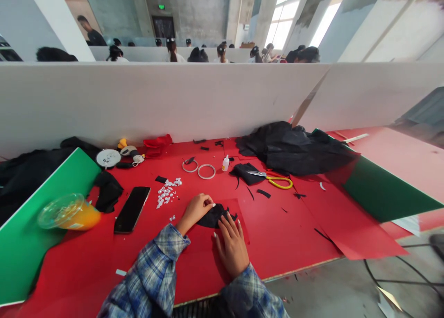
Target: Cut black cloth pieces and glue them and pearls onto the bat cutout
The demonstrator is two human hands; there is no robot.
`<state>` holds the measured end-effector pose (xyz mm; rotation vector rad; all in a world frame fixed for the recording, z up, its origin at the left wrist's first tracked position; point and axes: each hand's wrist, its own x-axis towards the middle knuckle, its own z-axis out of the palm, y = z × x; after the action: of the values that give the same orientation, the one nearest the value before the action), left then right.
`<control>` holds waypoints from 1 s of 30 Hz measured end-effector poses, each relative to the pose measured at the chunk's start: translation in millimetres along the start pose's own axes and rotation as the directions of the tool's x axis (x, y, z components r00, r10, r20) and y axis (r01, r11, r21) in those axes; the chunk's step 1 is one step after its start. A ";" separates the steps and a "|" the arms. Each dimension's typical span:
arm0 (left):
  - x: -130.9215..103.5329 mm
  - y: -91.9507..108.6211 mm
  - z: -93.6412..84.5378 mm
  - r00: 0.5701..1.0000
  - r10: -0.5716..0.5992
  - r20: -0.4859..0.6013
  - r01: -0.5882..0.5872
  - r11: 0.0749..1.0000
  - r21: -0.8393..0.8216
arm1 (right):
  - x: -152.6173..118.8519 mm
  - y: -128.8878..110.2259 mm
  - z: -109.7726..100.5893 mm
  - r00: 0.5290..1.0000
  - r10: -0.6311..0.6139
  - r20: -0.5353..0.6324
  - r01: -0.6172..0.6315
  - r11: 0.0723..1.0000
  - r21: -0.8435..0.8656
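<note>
A dark piece of black fabric (210, 217) with a ragged right edge lies on a red sheet (244, 232) before me. My left hand (197, 211) is at its upper left edge, thumb and fingers closed in a pinch. A tiny white spot shows at those fingertips; I cannot tell whether it is a bead or a nail. My right hand (233, 246) lies flat with fingers stretched out, its fingertips resting on the fabric's right part. White pearl beads (167, 192) are scattered beyond my left hand.
Two rings (206, 171), a small white bottle (225, 163), yellow-handled scissors (280, 182) and black cloth (294, 147) lie farther back. At left are a phone (132, 210), a tipped cup of orange drink (74, 212) and a green board (31, 244). A white partition (156, 100) stands behind.
</note>
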<state>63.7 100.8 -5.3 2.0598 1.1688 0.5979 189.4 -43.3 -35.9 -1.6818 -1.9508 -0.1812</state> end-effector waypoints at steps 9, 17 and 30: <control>-8.1 1.3 -21.1 0.988 0.014 -0.156 -0.006 0.998 0.057 | 22.1 1.8 -1.3 0.988 0.043 0.151 -0.054 0.996 0.068; -97.6 7.8 -12.6 0.979 0.111 -0.171 -0.054 0.950 0.306 | 20.0 2.1 0.2 0.983 0.058 0.173 -0.075 0.993 0.094; -141.2 -2.5 8.7 0.977 0.198 -0.075 -0.116 0.798 0.592 | 18.6 4.7 0.9 0.989 -0.042 0.138 0.021 0.989 0.148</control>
<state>-1.0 -24.0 -20.9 2.6991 1.3954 0.4951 192.4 -25.7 -28.8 -1.6062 -2.0412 0.0704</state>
